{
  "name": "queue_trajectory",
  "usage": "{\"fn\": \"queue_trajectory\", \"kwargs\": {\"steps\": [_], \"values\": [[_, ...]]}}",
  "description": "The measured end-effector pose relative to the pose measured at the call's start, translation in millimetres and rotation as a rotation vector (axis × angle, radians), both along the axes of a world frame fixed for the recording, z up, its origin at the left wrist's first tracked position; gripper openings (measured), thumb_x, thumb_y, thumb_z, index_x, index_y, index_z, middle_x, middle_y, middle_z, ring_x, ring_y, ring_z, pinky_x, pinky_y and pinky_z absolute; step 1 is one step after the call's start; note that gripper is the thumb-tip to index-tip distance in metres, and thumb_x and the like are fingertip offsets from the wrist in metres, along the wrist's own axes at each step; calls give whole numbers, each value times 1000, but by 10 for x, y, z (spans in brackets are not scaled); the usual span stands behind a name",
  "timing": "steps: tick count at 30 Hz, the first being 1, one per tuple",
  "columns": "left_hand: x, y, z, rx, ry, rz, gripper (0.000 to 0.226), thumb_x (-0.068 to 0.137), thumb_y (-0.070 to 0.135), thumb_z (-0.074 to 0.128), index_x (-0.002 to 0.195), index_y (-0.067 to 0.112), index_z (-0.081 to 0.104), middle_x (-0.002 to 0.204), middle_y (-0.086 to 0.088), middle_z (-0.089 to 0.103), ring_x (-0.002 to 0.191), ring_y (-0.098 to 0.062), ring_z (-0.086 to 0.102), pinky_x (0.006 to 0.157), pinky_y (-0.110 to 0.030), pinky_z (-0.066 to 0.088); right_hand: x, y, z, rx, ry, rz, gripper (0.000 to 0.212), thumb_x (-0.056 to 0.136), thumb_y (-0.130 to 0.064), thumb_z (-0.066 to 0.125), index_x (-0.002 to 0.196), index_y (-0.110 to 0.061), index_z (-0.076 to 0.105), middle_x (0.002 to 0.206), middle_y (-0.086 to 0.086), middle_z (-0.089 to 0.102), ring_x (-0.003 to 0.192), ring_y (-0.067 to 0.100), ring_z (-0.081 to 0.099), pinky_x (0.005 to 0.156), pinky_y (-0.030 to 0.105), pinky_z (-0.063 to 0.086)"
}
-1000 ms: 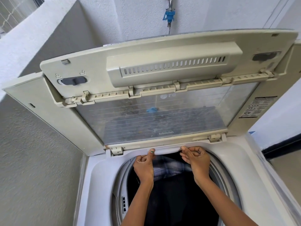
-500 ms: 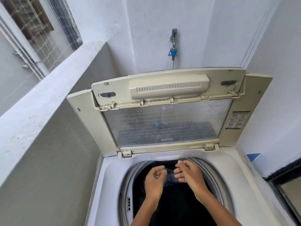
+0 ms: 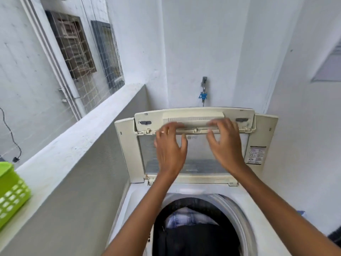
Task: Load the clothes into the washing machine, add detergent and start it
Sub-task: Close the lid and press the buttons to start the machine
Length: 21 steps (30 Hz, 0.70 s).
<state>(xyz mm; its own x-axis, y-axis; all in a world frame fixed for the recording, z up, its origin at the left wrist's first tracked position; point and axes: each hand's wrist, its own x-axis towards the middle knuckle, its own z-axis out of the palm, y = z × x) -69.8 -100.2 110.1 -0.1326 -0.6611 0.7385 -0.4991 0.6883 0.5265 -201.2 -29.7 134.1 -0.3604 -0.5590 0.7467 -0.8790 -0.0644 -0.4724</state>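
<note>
Washing machine (image 3: 262, 215), a white top-loader, stands below both outstretched arms with its folding lid (image 3: 195, 115) raised upright against the back wall. Half a second earlier both hands were down at the far rim of the drum, close together over the laundry; now they have lifted out of the drum and reach up to the lid. The view has also tilted up and pulled back, so more of the wall and window shows.

The left hand (image 3: 170, 148) and right hand (image 3: 226, 145) are apart, side by side, fingers spread and fairly straight, their tips at the cream hinge strip across the lid's fold. Motion blur hides whether the fingertips actually press the lid. Neither hand holds anything. A ring sits on one finger of the left hand.

Between the hands, a small round logo shows on the clear lid panel, too blurred to read. Right of the right hand, a printed sticker (image 3: 255, 155) with red and black text sits on the lid's frame; its words cannot be read.

Beneath the forearms, the drum holds clothes (image 3: 191, 218): a blue-and-white checked piece over dark fabric.

Above the hands, a wall tap (image 3: 203, 91) with a blue fitting. Far left of the left hand, a lime-green basket (image 3: 11, 193) rests on the ledge.
</note>
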Motion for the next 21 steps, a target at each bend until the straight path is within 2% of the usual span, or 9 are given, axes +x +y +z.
{"fn": "queue_trajectory", "kwargs": {"steps": [2,4,6,8,10,12,17,21], "values": [[-80,-124,228,-61,-30,46,32,84,19,57,116,22,57,126,2,56,116,-19,43,94,-31,32,-71,-126,207,19,103,-40,27,81,-18,52,106,-13,61,111,6,60,106,28,48,86,37,37],[-172,-254,378,-74,-136,67,38,87,20,53,124,21,54,136,1,52,125,-21,40,101,-34,29,-124,-273,326,128,173,-60,35,86,-18,53,122,-14,56,132,8,51,122,31,41,96,42,34],[-248,-386,427,-15,-298,62,41,94,24,47,135,20,47,145,1,45,137,-24,33,110,-39,23,-170,-406,356,294,216,-51,44,93,-22,48,137,-17,43,150,7,33,138,30,25,109,44,23],[-276,-491,389,83,-408,51,43,99,31,40,140,22,40,149,3,40,143,-22,24,115,-41,14,-232,-474,288,454,231,-32,49,98,-29,39,145,-19,30,157,4,19,145,27,12,115,43,12],[-252,-527,342,89,-458,63,43,99,34,39,140,23,39,148,4,41,142,-21,26,116,-39,13,-305,-459,158,528,292,-30,52,100,-31,35,149,-20,21,159,2,15,146,24,7,116,44,7],[-211,-499,340,17,-481,93,43,97,34,42,139,23,41,144,3,44,136,-20,33,115,-37,16,-329,-409,57,495,367,-59,53,99,-31,37,149,-20,22,158,2,19,146,24,10,116,44,9],[-66,-353,373,-49,-531,91,48,96,37,42,142,22,38,143,0,43,133,-23,34,111,-36,19,-194,-291,94,342,394,-123,45,97,-31,42,139,-15,41,142,6,44,132,28,36,104,43,24],[63,-186,380,-77,-558,87,51,96,39,45,143,21,37,142,-2,43,131,-24,34,108,-36,22,-136,-149,145,245,396,-148,35,97,-31,44,127,-17,55,122,4,55,113,28,47,89,41,31]]}}
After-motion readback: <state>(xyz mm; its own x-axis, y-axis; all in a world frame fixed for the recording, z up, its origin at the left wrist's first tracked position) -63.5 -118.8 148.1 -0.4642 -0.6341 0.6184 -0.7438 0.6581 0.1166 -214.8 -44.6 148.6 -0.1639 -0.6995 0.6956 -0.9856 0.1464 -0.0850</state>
